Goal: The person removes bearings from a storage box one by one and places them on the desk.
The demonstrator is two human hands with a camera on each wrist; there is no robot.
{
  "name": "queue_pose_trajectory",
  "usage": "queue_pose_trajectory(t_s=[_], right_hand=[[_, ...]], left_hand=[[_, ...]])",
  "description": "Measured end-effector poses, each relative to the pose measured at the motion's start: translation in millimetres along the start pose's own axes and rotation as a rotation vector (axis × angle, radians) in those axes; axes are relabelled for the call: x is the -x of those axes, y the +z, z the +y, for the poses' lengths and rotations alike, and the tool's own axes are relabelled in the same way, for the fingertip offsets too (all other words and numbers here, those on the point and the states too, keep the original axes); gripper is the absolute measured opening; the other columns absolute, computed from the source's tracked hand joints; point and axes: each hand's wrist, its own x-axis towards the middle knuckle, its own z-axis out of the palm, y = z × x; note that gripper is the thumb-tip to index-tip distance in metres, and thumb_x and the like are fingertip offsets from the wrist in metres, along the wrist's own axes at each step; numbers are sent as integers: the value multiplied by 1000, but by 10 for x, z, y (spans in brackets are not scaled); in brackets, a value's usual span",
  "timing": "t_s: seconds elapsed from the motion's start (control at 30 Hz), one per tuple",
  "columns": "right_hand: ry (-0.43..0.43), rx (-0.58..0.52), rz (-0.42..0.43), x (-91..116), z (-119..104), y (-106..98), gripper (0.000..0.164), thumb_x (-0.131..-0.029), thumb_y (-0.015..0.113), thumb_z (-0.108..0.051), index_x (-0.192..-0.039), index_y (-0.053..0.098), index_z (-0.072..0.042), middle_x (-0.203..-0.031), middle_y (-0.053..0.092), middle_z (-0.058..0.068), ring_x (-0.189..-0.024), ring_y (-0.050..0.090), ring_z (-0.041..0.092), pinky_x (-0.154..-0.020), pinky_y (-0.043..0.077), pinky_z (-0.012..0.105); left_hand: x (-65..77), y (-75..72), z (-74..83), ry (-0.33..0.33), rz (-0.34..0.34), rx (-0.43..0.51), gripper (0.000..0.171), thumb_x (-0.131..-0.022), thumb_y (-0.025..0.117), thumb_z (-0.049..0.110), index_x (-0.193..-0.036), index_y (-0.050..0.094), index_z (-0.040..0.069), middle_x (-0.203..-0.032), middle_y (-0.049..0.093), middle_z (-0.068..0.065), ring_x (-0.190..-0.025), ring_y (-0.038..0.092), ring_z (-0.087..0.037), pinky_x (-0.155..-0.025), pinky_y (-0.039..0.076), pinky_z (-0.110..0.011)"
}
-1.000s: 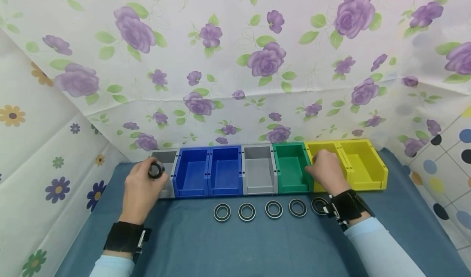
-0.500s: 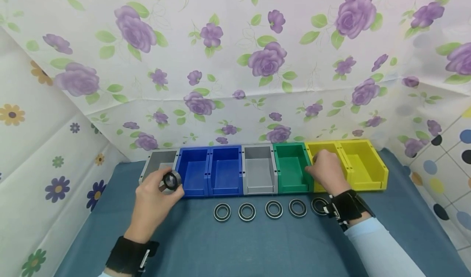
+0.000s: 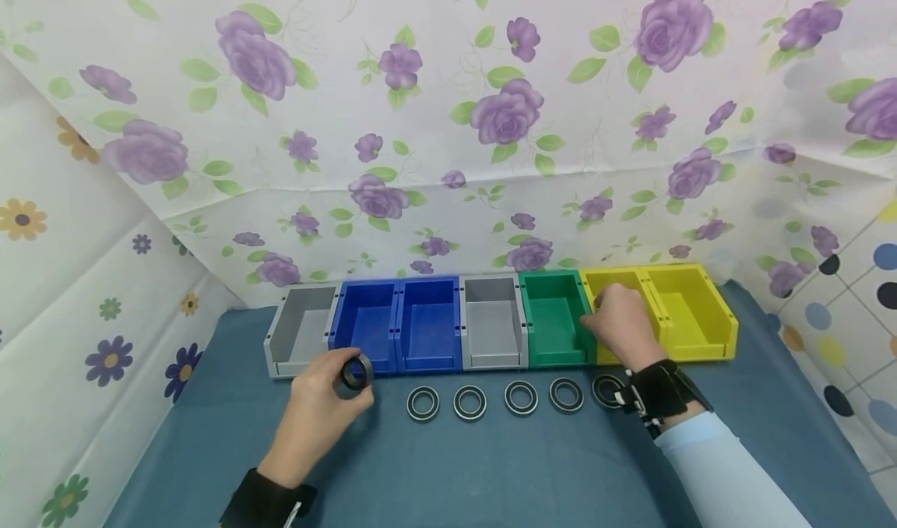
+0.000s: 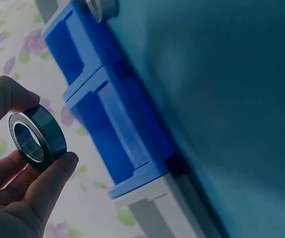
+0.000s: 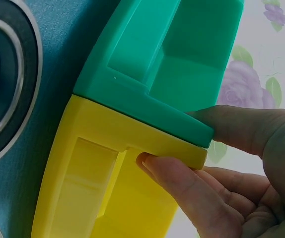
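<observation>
My left hand [image 3: 318, 407] pinches a black and silver ball bearing [image 4: 51, 130] between thumb and fingertips. It is tilted on edge, in front of the left blue bin [image 3: 369, 325] in the head view. My right hand [image 3: 624, 325] grips the adjoining side walls of the green bin [image 3: 558, 322] and the left yellow bin [image 5: 83, 134]. In the right wrist view its thumb lies on the green side and a finger reaches inside the yellow one. Several more bearings [image 3: 470, 417] lie flat in a row before the bins; the rightmost is partly hidden by the right wrist strap.
The bins stand side by side against the flowered cloth backdrop [image 3: 448, 123]. A grey bin [image 3: 301, 325] ends the row at left, another grey bin [image 3: 492, 318] sits mid-row, and a second yellow bin [image 3: 690, 310] is at far right. A blue cloth [image 3: 476, 481] covers the table.
My left hand has carried the bearing from over the leftmost grey bin rightward and toward me, uncovering that bin. My right hand has stayed at the same walls.
</observation>
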Motion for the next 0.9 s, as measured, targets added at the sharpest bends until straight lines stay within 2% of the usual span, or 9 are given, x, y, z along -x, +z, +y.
queue_pose_trajectory(t_s=[0.17,0.4,0.67,0.9], right_hand=[[4,0,4,-7,-12,-6,30,-80,69,-20,-59,52,-8,-50,33,1,-43,40,18,-41,33,27],[-8,-1,7,-9,-13,-15,30,-80,68,-20,-59,50,-8,-50,33,0,-42,40,18,-41,32,27],[-1,-7,5,-3,-18,-15,29,-80,69,-19,-59,52,-8,-50,33,1,-43,41,18,-41,33,27],[-5,-14,1,8,-13,-15,28,-80,69,-19,-59,53,-8,-50,34,1,-43,40,18,-41,32,27]], left_hand=[[54,94,-3,3,-57,-12,53,-70,76,23,-118,60,9,-112,58,-7,-104,55,-20,-83,47,-34],[85,189,16,-21,-162,-31,51,-67,78,27,-113,62,10,-108,59,-5,-100,56,-18,-81,48,-34],[89,262,25,-85,-273,-66,51,-65,78,25,-112,63,10,-105,60,-4,-97,56,-17,-82,48,-38],[105,300,23,-117,-339,-94,51,-64,78,25,-111,63,12,-106,59,-3,-95,55,-16,-80,48,-36]])
